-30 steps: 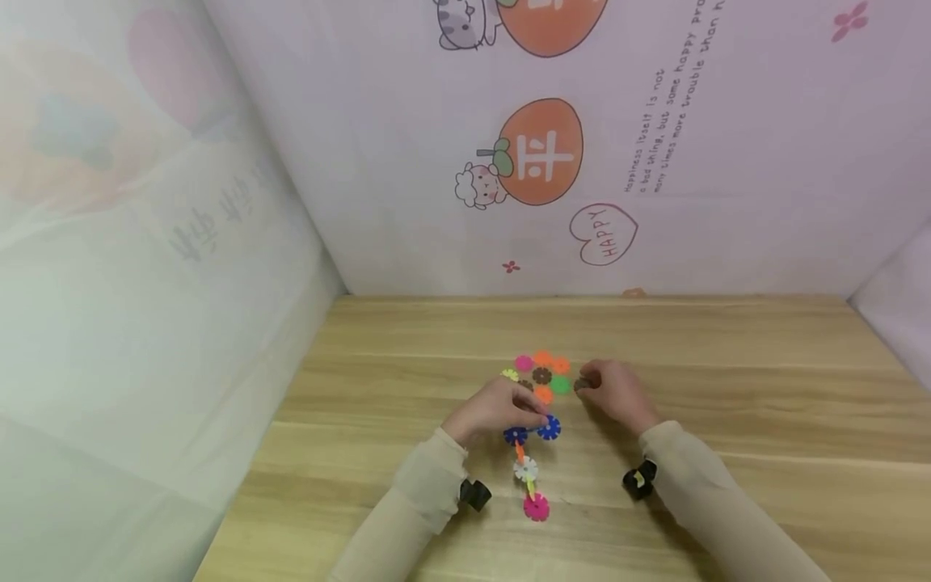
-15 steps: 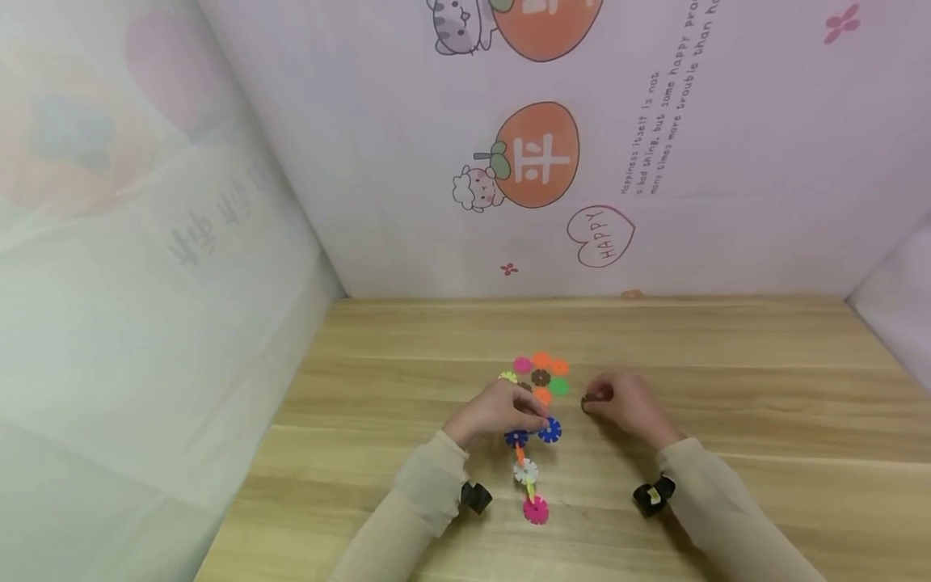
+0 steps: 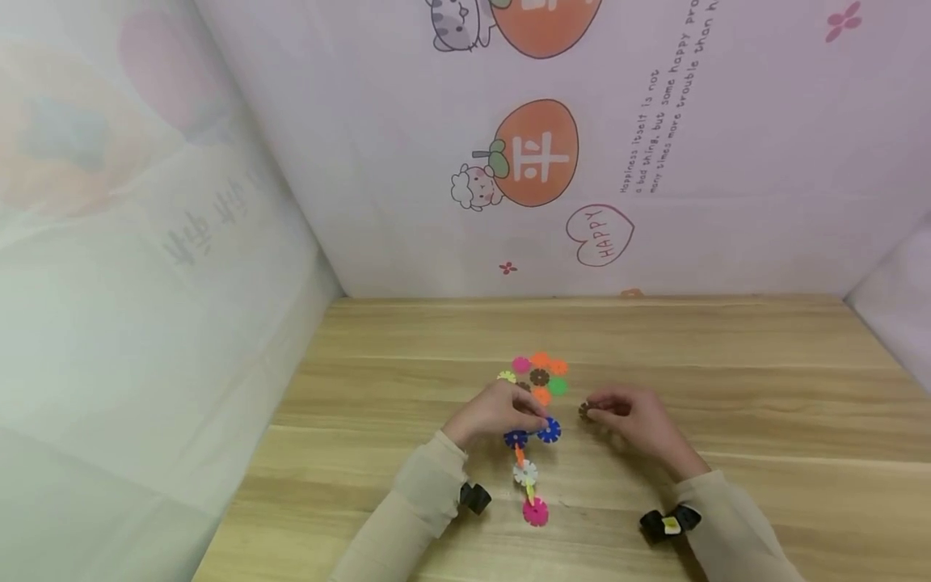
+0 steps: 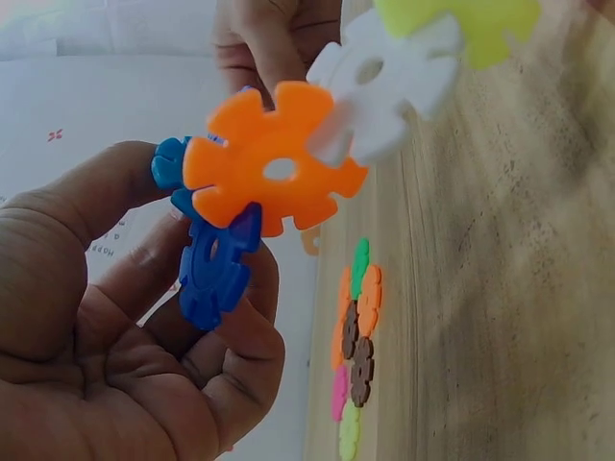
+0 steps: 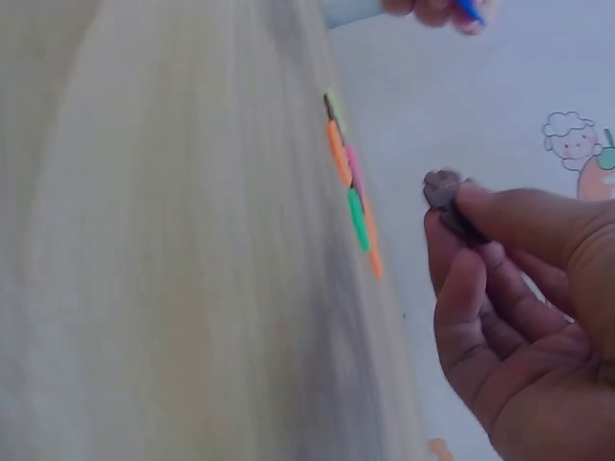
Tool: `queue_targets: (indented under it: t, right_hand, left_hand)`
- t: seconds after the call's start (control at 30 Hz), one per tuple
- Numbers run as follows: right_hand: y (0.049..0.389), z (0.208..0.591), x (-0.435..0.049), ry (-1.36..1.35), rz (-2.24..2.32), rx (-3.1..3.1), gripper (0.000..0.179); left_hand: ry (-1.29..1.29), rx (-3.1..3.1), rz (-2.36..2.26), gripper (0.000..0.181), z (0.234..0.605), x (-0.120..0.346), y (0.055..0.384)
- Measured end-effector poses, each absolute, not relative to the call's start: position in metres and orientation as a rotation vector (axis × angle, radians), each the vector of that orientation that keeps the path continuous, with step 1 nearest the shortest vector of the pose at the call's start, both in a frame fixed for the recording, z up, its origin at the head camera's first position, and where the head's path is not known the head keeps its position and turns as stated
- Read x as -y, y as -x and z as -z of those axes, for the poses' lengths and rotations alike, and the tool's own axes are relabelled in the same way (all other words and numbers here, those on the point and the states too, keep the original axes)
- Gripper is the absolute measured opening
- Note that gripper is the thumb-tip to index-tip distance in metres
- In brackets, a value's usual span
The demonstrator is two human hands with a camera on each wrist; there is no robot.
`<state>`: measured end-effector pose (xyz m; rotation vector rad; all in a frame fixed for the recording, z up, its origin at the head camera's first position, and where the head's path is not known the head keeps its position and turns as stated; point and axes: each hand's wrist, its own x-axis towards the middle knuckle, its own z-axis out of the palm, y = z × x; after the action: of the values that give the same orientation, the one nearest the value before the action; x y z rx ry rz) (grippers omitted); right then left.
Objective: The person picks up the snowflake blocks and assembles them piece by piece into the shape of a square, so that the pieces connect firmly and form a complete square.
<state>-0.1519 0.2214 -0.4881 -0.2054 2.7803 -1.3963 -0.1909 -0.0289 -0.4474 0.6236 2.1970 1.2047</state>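
Note:
My left hand [image 3: 494, 408] pinches the top of a chain of notched plastic snowflake discs. The chain has a blue disc [image 3: 550, 431] at the right tip and another blue disc [image 3: 515, 440] beside it. Below come an orange disc [image 4: 235, 182], a white disc [image 3: 525, 473], a yellow disc [image 3: 530, 494] and a pink disc [image 3: 536, 512]. In the left wrist view a teal disc [image 4: 167, 165] shows by the thumb. To the right of the chain, my right hand [image 3: 640, 420] pinches a brown disc [image 5: 442, 188] between thumb and fingers, apart from the blue one.
Loose discs lie grouped on the wooden table [image 3: 407, 347] behind the left hand, among them a green disc [image 3: 558, 386], a brown loose disc [image 3: 540, 377] and several orange ones. A printed cloth [image 3: 436, 234] hangs beyond the back edge.
My right hand has drawn back toward the near side with the brown disc, away from the loose discs. The left hand and the chain stay nearly still.

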Motion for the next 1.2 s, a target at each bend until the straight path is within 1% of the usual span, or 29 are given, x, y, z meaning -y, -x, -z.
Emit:
queue_targets:
  t: [0.23, 0.43, 0.77, 0.93, 1.2]
  right_hand:
    - [0.135, 0.486, -0.213, 0.191, 1.584, -2.685, 0.017]
    - [0.128, 0.489, -0.207, 0.277, 1.710, -2.623, 0.014]
    - [0.123, 0.490, -0.203, 0.405, 1.741, -2.634, 0.011]
    - [0.123, 0.491, -0.202, 0.513, 1.756, -2.667, 0.009]
    - [0.123, 0.491, -0.199, 0.603, 1.733, -2.729, 0.012]
  left_hand:
    - [-0.606, -2.189, -1.211, 0.008, 0.449, 0.027, 0.192]
    - [-0.600, -2.198, -1.193, 0.008, 0.449, 0.026, 0.192]
    - [-0.590, -2.195, -1.185, 0.010, 0.452, 0.024, 0.192]
    - [-0.590, -2.195, -1.183, 0.010, 0.452, 0.023, 0.191]
    - [-0.624, -2.224, -1.156, 0.010, 0.454, 0.021, 0.191]
